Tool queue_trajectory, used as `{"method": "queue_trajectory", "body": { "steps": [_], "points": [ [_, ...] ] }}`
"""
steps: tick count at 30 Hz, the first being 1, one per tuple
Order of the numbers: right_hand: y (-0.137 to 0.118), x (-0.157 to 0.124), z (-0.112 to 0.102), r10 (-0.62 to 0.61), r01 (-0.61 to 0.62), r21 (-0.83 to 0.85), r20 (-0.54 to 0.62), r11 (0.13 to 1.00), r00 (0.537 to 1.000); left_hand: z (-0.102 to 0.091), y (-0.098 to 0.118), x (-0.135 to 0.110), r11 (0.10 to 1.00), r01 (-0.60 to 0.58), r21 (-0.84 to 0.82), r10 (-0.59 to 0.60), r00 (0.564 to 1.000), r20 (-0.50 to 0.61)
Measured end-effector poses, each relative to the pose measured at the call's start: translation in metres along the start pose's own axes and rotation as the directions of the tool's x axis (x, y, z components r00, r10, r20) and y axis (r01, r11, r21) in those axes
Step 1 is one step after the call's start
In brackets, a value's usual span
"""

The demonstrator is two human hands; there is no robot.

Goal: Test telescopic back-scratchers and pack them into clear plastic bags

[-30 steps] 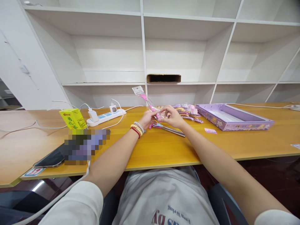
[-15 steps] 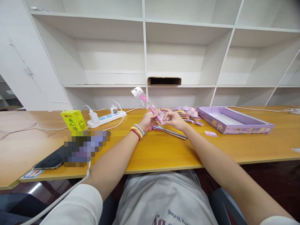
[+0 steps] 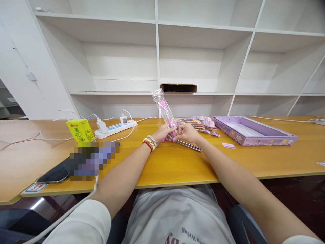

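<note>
A pink utensil in a clear plastic sleeve (image 3: pixel 164 107) stands nearly upright between my hands over the yellow desk (image 3: pixel 177 162). My left hand (image 3: pixel 162 133), with bead bracelets on its wrist, pinches the lower end of the sleeve. My right hand (image 3: pixel 186 131) pinches the same end from the right. Just beneath my hands on the desk lie metal rods (image 3: pixel 189 145), one with a coloured end. Several pink and purple packets (image 3: pixel 203 122) are piled just behind my right hand.
An open purple box (image 3: pixel 254 134) sits at the right, with a small pink card (image 3: pixel 228 145) in front of it. At the left are a yellow drink carton (image 3: pixel 80 130), a white power strip (image 3: pixel 115 127) with cables, and a phone (image 3: pixel 54 174). White shelves (image 3: pixel 157 61) rise behind the desk.
The sleeved pink utensil has swung from leaning left to nearly upright. Both hands have closed in together on its lower end.
</note>
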State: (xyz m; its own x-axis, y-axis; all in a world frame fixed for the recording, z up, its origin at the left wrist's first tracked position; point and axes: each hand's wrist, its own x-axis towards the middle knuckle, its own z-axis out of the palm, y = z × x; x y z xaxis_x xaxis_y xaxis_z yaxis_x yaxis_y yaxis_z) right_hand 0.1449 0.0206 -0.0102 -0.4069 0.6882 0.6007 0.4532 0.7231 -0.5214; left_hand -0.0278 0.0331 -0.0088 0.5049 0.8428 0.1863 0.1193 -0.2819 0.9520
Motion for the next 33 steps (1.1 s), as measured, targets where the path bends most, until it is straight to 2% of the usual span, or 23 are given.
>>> {"method": "queue_trajectory", "body": {
  "steps": [2, 5, 7, 9, 11, 15, 17, 19, 22, 24, 26, 28, 30, 33],
  "points": [
    [0.002, 0.0, 0.0, 0.061, -0.06, -0.025, 0.026, 0.998, 0.998, 0.001, 0.001, -0.002, 0.999, -0.028, 0.03, 0.027, 0.999, 0.018],
    [0.003, -0.001, 0.0, 0.136, -0.133, -0.072, 0.041, 0.989, 0.99, 0.002, 0.006, -0.006, 0.994, -0.074, 0.083, 0.064, 0.991, 0.115],
    [0.001, -0.001, -0.001, 0.159, -0.155, -0.101, 0.032, 0.983, 0.987, 0.001, 0.009, -0.009, 0.994, -0.078, 0.081, 0.064, 0.984, 0.168],
    [-0.001, -0.001, -0.002, 0.172, -0.166, -0.099, 0.048, 0.981, 0.984, 0.0, 0.01, -0.01, 0.996, -0.061, 0.067, 0.048, 0.983, 0.176],
    [-0.001, 0.0, -0.003, 0.168, -0.163, -0.074, 0.063, 0.984, 0.984, -0.001, 0.01, -0.01, 0.997, -0.053, 0.062, 0.042, 0.984, 0.171],
    [0.001, 0.001, -0.003, 0.136, -0.134, 0.044, -0.047, 0.99, 0.99, 0.0, 0.014, -0.012, 0.996, -0.085, 0.023, 0.08, 0.982, 0.172],
    [0.003, 0.001, -0.004, 0.159, -0.152, 0.127, -0.052, 0.98, 0.986, 0.002, 0.018, -0.014, 0.995, -0.1, -0.012, 0.101, 0.978, 0.181],
    [0.002, 0.0, -0.004, 0.194, -0.193, 0.163, 0.009, 0.968, 0.981, 0.004, 0.021, -0.014, 0.994, -0.107, -0.023, 0.11, 0.975, 0.192],
    [0.0, -0.001, -0.006, 0.2, -0.224, 0.124, 0.184, 0.967, 0.962, 0.003, 0.017, -0.012, 0.994, -0.107, 0.03, 0.099, 0.977, 0.189],
    [-0.003, -0.002, -0.006, 0.175, -0.217, 0.108, 0.305, 0.97, 0.936, 0.001, 0.012, -0.01, 0.994, -0.096, 0.055, 0.085, 0.981, 0.172],
    [-0.005, -0.002, -0.005, 0.125, -0.177, 0.121, 0.351, 0.977, 0.928, -0.001, 0.006, -0.007, 0.997, -0.076, 0.015, 0.072, 0.985, 0.159],
    [-0.007, -0.002, -0.005, 0.07, -0.101, 0.097, 0.289, 0.99, 0.955, -0.001, 0.002, -0.004, 0.993, -0.065, -0.1, 0.077, 0.989, 0.129],
    [-0.007, -0.001, -0.006, 0.034, -0.036, 0.005, 0.181, 0.999, 0.983, 0.0, 0.0, -0.002, 0.975, -0.064, -0.213, 0.081, 0.994, 0.075],
    [-0.008, -0.001, -0.006, -0.002, 0.011, -0.146, 0.059, 0.989, 0.998, 0.002, -0.001, 0.001, 0.95, -0.054, -0.309, 0.063, 0.998, 0.02]
  ]
}}
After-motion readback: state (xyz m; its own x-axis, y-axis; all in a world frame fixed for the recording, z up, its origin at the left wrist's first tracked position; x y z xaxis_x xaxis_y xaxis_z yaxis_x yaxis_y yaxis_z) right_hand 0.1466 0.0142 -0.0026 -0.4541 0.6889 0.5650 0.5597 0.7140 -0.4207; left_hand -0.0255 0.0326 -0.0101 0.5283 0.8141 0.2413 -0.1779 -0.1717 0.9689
